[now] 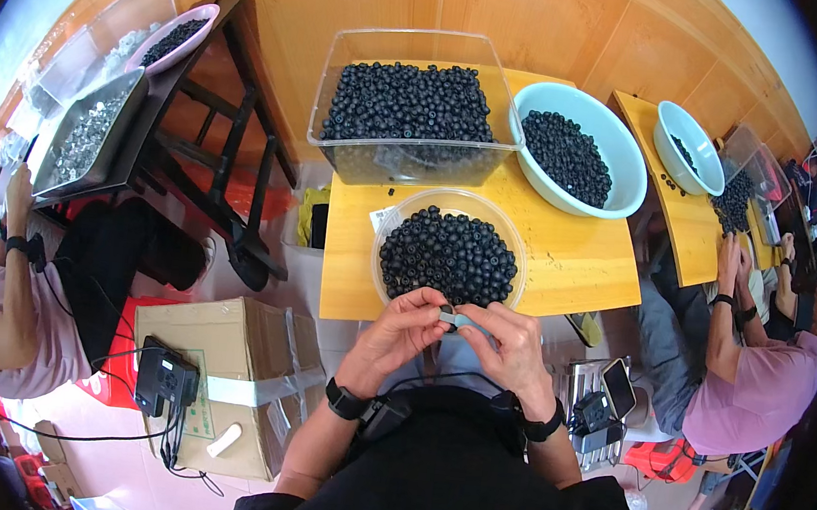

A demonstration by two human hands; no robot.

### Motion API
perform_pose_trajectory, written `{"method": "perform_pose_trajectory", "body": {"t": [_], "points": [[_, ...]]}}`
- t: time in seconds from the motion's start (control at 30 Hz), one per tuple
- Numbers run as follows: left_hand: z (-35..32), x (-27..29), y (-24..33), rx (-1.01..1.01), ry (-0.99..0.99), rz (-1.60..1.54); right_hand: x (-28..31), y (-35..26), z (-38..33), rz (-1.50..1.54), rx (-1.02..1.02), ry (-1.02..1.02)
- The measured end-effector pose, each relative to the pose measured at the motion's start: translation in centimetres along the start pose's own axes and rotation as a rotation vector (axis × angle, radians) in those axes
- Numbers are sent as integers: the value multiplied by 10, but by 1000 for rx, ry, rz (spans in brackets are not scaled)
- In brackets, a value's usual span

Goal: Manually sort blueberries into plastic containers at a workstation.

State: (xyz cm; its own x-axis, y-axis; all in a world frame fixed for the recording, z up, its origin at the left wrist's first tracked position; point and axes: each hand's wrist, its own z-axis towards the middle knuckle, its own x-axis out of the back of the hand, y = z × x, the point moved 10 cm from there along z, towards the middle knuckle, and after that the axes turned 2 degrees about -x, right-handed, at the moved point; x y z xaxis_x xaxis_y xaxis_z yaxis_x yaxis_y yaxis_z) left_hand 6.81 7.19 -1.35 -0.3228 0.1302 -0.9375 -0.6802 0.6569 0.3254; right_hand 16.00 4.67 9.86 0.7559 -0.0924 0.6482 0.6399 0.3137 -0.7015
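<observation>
My left hand (399, 328) is closed, pinching a small dark round piece (447, 310) between thumb and fingertips. My right hand (510, 348) meets it with closed fingers on a small flat pale blue-grey piece (459, 320), whose exact kind I cannot make out. Both hands are at the near rim of a round clear tub (520, 256) that holds many small black round parts with holes (448, 254). This tub stands at the front of the yellow wooden table (585, 262).
A large clear bin (407, 166) and a light-blue basin (631, 193) of similar black parts stand farther back. A cardboard box (224, 336) with a black device (166, 374) is at the left. People sit at tables on the left (14, 315) and right (760, 387).
</observation>
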Motion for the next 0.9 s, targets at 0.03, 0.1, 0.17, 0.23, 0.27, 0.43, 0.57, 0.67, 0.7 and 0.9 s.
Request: {"method": "perform_pose_trajectory", "body": {"t": [0.03,0.1,0.17,0.23,0.27,0.43,0.57,0.67,0.7,0.9], "points": [[0,-2,0,6,-18,-13,0,-1,1,-2,5,2],[-1,-4,-2,13,-35,-28,1,-2,0,-4,9,2],[-3,-1,-5,20,0,-26,2,-3,-2,10,11,0],[-2,-1,-4,28,-5,-25,2,-1,-1,19,8,13],[-2,-2,-5,36,-8,-23,2,0,-1,30,6,25],[1,-3,-4,40,-9,8,4,7,2,36,-38,20],[-1,-1,0,-10,18,130,6,5,7,106,-94,-2],[0,9,-4,-7,84,210,3,-6,8,126,2,23],[-1,10,-4,-10,79,212,2,-5,7,124,7,25],[-4,8,-1,0,182,350,-4,16,23,41,97,-101]]}}
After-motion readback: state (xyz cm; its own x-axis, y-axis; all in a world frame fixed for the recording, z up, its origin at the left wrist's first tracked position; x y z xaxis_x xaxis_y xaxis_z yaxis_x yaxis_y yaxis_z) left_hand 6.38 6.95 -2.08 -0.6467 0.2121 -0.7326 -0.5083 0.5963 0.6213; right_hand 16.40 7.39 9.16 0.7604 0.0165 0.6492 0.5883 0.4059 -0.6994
